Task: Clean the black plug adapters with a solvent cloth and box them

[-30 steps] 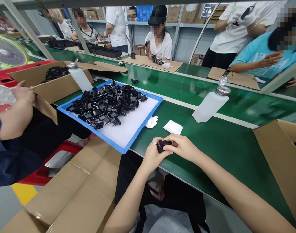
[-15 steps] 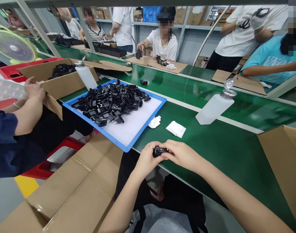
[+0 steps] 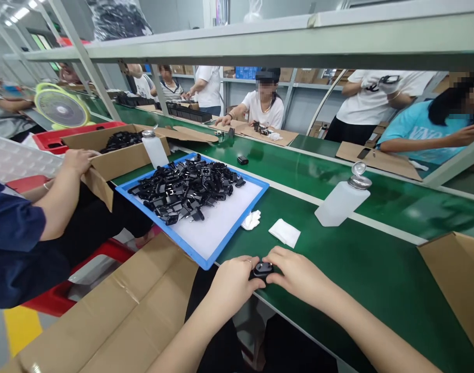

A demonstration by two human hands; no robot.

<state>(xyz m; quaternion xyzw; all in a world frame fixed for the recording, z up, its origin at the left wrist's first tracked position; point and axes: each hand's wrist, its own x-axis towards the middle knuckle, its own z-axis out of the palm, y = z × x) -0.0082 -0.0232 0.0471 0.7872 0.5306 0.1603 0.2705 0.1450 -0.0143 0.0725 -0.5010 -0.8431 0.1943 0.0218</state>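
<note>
Just above the near edge of the green bench, a small black plug adapter [image 3: 263, 269] sits between my two hands. My left hand [image 3: 234, 284] is closed on its left end, thumb and forefinger pressed to the casing. From the right, my right hand [image 3: 295, 270] pinches the other end with thumb and fingertips. The adapter's top face shows; its underside is hidden. Beyond my hands lie a folded white cloth [image 3: 285, 233] and a crumpled white wipe [image 3: 251, 220]. To the left, a blue-rimmed tray [image 3: 200, 241] bears a heap of black plug adapters [image 3: 186, 189].
A white pump bottle [image 3: 340, 204] leans at the right; another bottle [image 3: 155, 150] stands behind the tray. One black adapter [image 3: 242, 160] lies on the green belt [image 3: 299, 171]. Cardboard boxes flank me. At the left, a co-worker's arm [image 3: 61, 202] reaches to a carton; several people sit opposite.
My view has tilted upward, so the bench appears lower and the shelf beam shows. The adapter has turned so more of its top face shows, and my fingers have shifted around it.
</note>
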